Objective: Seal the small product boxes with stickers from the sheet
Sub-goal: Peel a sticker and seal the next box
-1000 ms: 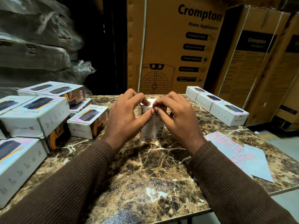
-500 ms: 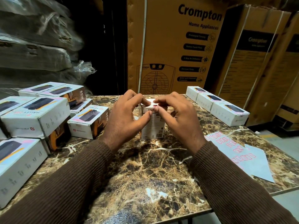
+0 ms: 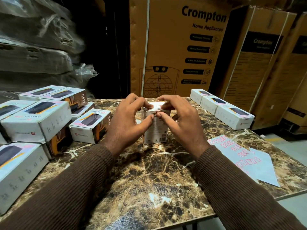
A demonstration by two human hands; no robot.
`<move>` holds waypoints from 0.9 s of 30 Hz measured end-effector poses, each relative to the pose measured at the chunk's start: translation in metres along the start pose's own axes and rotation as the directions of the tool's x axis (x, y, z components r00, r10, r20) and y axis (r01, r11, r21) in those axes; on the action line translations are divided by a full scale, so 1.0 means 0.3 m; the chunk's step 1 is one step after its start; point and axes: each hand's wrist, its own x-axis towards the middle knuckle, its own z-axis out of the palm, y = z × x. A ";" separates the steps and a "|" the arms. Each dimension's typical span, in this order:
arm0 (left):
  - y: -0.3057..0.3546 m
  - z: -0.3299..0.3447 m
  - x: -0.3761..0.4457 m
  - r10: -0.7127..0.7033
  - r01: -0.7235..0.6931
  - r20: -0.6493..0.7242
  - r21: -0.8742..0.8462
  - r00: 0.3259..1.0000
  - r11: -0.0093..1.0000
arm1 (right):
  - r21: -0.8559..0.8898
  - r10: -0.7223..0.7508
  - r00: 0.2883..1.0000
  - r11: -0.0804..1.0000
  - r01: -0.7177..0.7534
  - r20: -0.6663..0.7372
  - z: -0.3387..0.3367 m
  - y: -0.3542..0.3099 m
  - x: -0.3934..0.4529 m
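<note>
Box (image 3: 156,130) upright on marble desk (image 3: 149,176), centre, between both hands. Left hand (image 3: 127,123) and right hand (image 3: 182,123) curl round its top; fingers (image 3: 147,105) pinch top edge, thumbs pressed on front face. Sticker sheet (image 3: 245,160) flat on desk, right. Box stacks (image 3: 38,120) left; box row (image 3: 222,107) far right.

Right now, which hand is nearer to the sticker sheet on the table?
Right. The right hand holds the upright box, with the sticker sheet beside its wrist; the left hand is on the box's far side.
</note>
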 end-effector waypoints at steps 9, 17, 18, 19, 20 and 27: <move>-0.002 0.000 -0.001 -0.005 0.005 0.004 -0.002 1.000 1.000 | -0.017 -0.026 1.000 1.000 0.027 0.013 0.001 0.013 0.000; -0.003 0.002 0.000 0.005 -0.005 0.003 0.006 1.000 1.000 | -0.014 -0.019 1.000 1.000 0.019 -0.018 0.003 0.004 0.001; -0.004 0.001 0.000 0.005 -0.005 0.002 0.005 1.000 1.000 | -0.028 -0.024 1.000 0.999 0.024 -0.015 0.004 0.004 0.003; -0.005 0.001 0.001 0.004 -0.004 0.001 0.001 1.000 1.000 | -0.041 -0.028 1.000 0.999 0.028 -0.012 0.005 0.004 0.006; -0.005 0.000 0.001 0.003 -0.003 0.000 -0.003 1.000 1.000 | -0.050 -0.028 1.000 0.998 0.028 -0.011 0.007 0.003 0.008; 0.000 0.001 -0.001 0.011 -0.011 0.001 0.006 1.000 1.000 | 0.022 0.028 0.999 0.999 -0.027 -0.031 0.011 -0.002 0.007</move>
